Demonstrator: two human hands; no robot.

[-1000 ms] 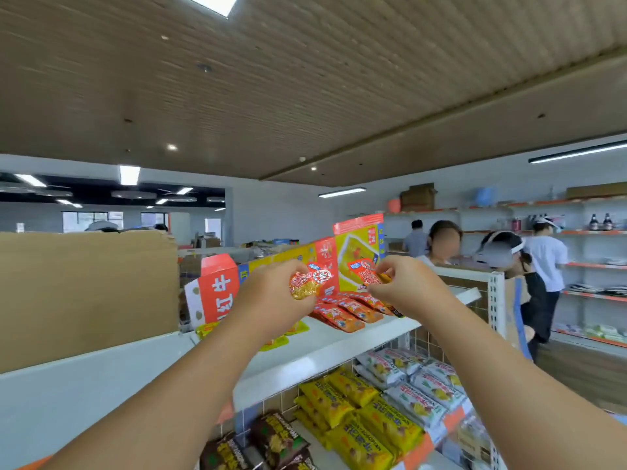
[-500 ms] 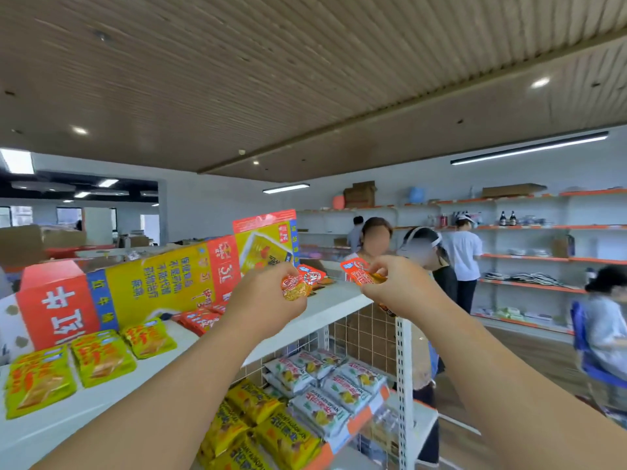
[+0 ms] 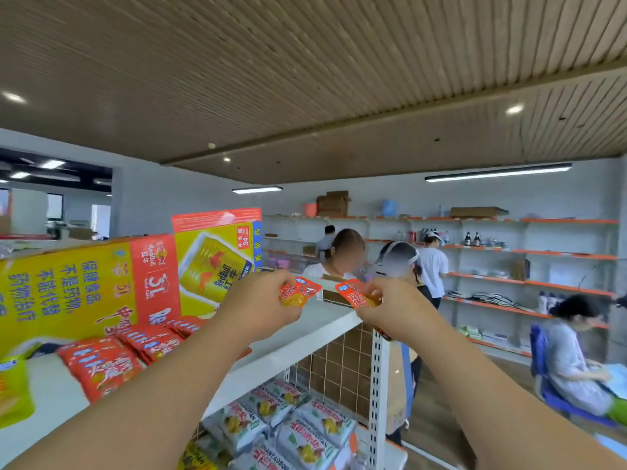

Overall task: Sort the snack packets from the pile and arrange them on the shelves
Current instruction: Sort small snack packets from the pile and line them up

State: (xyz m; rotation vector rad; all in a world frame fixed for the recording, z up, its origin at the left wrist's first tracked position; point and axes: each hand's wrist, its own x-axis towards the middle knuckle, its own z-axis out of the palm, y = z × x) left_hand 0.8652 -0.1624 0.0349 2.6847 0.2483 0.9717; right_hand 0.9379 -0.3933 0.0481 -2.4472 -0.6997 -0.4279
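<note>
Now your left hand (image 3: 261, 307) pinches one small red and yellow snack packet (image 3: 298, 293) in its curled fingers, and your right hand (image 3: 393, 310) pinches a second packet (image 3: 356, 295) the same way. The two packets are near each other but apart, above the end of the top shelf (image 3: 322, 323). Behind them, the yellow carton (image 3: 217, 262) reads "RedBull" and "24". The print on the packets is too blurred to read.

Yellow-red drink carton (image 3: 101, 286) at left; seated person (image 3: 570, 354) on blue chair (image 3: 537, 351) at right; dark bottles (image 3: 472, 239) beyond.
</note>
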